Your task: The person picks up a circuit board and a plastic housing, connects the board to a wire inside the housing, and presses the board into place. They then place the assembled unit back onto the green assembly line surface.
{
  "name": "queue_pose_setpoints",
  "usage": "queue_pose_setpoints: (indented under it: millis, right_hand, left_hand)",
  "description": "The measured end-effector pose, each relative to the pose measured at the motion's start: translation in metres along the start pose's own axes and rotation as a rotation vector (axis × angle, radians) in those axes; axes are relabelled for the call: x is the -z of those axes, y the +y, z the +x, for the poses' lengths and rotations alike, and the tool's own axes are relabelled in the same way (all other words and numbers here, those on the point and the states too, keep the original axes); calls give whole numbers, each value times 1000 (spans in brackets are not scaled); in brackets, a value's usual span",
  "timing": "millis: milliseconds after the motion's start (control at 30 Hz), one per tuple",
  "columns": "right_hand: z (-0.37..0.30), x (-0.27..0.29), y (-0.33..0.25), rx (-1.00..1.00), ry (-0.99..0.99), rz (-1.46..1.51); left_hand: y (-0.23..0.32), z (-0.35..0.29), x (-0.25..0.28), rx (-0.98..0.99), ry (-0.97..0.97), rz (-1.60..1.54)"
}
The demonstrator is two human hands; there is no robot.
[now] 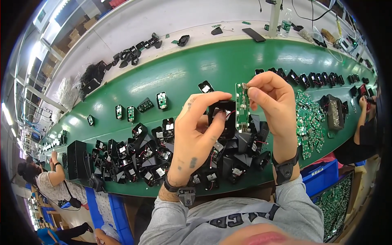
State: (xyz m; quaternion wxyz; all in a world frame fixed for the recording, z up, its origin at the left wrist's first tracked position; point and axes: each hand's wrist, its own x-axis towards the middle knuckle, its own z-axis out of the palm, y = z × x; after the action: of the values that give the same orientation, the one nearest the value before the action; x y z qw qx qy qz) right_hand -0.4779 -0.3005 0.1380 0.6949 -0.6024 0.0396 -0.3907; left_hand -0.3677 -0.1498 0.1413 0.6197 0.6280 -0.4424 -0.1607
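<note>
My left hand (pixel 199 132) grips a black plastic housing (pixel 230 128), its thumb reaching into the open side. A red wire shows at the housing's inner edge. Right beside it, my right hand (pixel 272 100) pinches a green circuit board (pixel 242 107) by its top end, holding it upright. The board's lower end overlaps the housing's right side in this view; whether they touch I cannot tell. Below both hands lies a heap of black housings (pixel 148 152) with red wires and silvery parts inside.
A pile of loose green circuit boards (pixel 309 124) lies at right, near a foam-like block (pixel 335 112). Housings with boards (pixel 162 100) stand on the green bench (pixel 192 61). A black box (pixel 77 159) is at left. Co-workers sit at both ends; a bottle (pixel 286 22) stands behind.
</note>
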Motion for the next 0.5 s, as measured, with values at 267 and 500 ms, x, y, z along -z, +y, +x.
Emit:
queue_pose_setpoints:
  millis: [267, 500]
  right_hand:
    - [1, 0, 3, -6, 49, -13]
    - [2, 3, 2, 1, 11, -4]
  left_hand:
    - [-3, -1, -2, 18, -3, -31]
    - [-2, 0, -3, 19, -3, -30]
